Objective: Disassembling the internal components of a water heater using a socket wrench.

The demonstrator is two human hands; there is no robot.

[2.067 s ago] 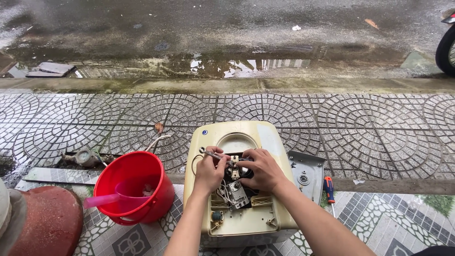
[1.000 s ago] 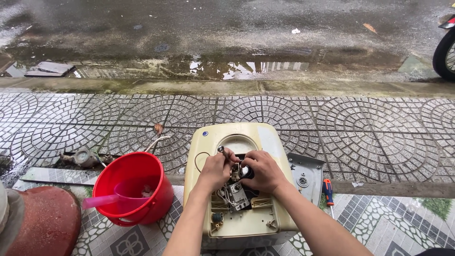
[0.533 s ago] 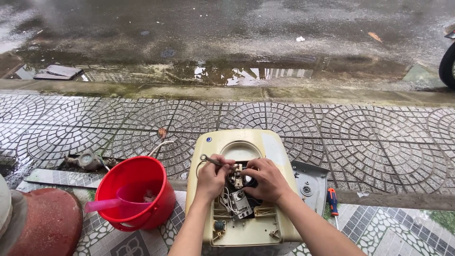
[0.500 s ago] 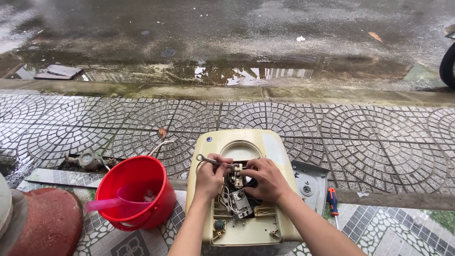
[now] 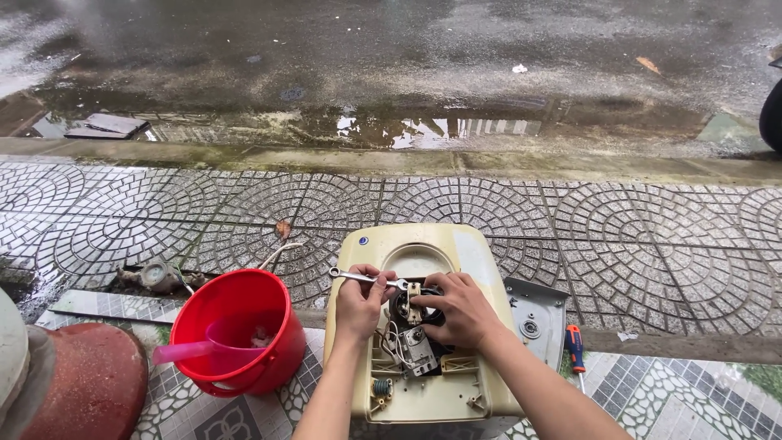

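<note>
A cream-coloured water heater tank (image 5: 456,244) lies on the pavement with its end cover off, showing wires and a small thermostat block (image 5: 415,352). My left hand (image 5: 360,303) grips a silver wrench (image 5: 352,277) whose far end sits on a fitting at the opening. My right hand (image 5: 453,308) rests on the black round flange beside it, fingers curled around the part.
A red bucket (image 5: 269,287) with a pink ladle stands left of the tank. A grey cover plate (image 5: 533,314) and a red-handled screwdriver (image 5: 575,344) lie on the right. A dark red vessel (image 5: 77,383) is at far left. Beyond, a wet kerb and road.
The camera has tilted, so the tank sits lower in view. The wrench handle has swung from near the tank's middle out to the left. My right hand stays on the flange.
</note>
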